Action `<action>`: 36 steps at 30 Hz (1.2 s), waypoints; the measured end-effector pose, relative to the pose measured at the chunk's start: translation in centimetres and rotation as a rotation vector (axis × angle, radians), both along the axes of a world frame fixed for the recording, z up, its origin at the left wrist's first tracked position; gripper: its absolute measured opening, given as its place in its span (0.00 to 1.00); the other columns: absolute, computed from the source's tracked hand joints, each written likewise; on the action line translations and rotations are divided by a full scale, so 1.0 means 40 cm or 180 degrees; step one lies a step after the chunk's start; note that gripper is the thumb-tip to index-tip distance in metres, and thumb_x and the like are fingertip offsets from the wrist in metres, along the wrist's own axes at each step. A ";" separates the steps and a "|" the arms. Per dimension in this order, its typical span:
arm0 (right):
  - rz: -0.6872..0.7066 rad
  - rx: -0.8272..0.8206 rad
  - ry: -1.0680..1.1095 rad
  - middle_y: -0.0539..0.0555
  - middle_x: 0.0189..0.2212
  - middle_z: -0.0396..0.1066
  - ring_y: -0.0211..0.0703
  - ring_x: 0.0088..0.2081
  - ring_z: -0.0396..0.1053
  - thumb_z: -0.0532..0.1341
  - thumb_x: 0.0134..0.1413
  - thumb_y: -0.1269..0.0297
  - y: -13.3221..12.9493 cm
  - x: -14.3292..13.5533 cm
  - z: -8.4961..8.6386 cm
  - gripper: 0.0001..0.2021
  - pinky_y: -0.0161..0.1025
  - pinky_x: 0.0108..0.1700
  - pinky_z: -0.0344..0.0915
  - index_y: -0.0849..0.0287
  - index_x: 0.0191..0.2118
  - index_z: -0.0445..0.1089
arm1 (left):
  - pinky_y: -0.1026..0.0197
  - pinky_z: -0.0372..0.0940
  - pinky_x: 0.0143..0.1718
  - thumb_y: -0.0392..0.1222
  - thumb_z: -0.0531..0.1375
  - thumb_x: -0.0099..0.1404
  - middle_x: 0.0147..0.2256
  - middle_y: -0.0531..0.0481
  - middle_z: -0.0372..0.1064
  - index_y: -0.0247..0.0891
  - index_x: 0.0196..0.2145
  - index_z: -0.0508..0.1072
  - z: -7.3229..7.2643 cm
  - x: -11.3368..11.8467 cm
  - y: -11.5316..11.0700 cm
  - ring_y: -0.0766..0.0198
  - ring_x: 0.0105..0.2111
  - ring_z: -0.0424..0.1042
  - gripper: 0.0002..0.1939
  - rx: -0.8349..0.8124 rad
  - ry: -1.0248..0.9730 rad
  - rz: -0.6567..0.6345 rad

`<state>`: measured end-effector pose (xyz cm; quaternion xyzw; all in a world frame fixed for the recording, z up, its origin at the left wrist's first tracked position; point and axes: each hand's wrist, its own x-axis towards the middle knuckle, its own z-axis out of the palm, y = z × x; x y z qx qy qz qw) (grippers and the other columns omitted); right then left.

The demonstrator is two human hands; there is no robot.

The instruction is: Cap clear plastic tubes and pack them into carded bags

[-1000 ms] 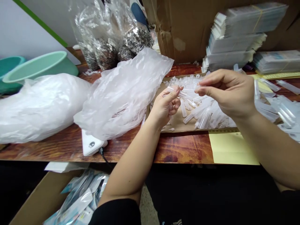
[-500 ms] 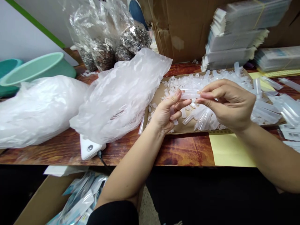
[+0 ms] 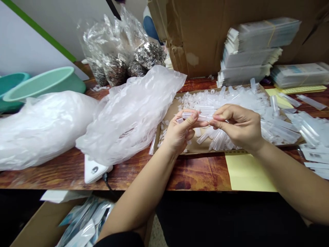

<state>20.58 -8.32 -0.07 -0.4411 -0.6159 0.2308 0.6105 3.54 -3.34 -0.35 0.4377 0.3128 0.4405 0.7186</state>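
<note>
A clear plastic tube point(image 3: 203, 117) lies level between my two hands, above a shallow cardboard tray point(image 3: 190, 151). My left hand point(image 3: 181, 132) grips its left part between thumb and fingers, and a small translucent piece point(image 3: 180, 120) shows against those fingers. The thumb and forefinger of my right hand point(image 3: 238, 125) pinch the tube's right end. Loose clear tubes point(image 3: 218, 141) lie fanned in the tray below, and small whitish caps or pieces point(image 3: 190, 99) are heaped behind. The tube's right tip is hidden by my fingers.
White plastic bags point(image 3: 133, 116) fill the left of the wooden table point(image 3: 195, 171), by a white charger-like box point(image 3: 95, 169). Green basins point(image 3: 51, 84) and bags of metal pieces point(image 3: 149, 53) stand behind. Banded card stacks point(image 3: 249, 55) rise at the back right; yellow paper point(image 3: 249, 171) lies in front.
The tube has slid further left into my left hand, whose thumb now lies across it. My right hand has moved slightly left. The camera view has tilted up a little.
</note>
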 end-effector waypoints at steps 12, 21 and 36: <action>0.0471 -0.0768 -0.0155 0.51 0.25 0.77 0.39 0.28 0.74 0.75 0.50 0.56 0.017 0.015 0.055 0.11 0.38 0.32 0.72 0.57 0.28 0.78 | 0.66 0.42 0.15 0.55 0.76 0.52 0.21 0.51 0.71 0.36 0.32 0.83 0.015 -0.085 0.075 0.75 0.14 0.55 0.20 0.0678 0.1127 -0.1016; 0.0534 -0.1305 0.0448 0.54 0.22 0.77 0.40 0.24 0.76 0.80 0.41 0.53 0.059 0.003 0.064 0.19 0.37 0.29 0.76 0.61 0.27 0.74 | 0.65 0.40 0.17 0.60 0.73 0.54 0.17 0.59 0.57 0.38 0.36 0.84 0.000 -0.059 0.056 0.75 0.15 0.48 0.23 0.0822 0.0992 -0.0611; 0.0833 -0.1196 0.0229 0.50 0.25 0.77 0.38 0.28 0.76 0.80 0.41 0.54 0.090 0.027 0.082 0.18 0.36 0.32 0.76 0.60 0.32 0.76 | 0.65 0.59 0.24 0.53 0.70 0.62 0.26 0.51 0.71 0.42 0.38 0.85 -0.006 -0.055 0.062 0.67 0.25 0.65 0.13 0.1887 0.1232 0.0216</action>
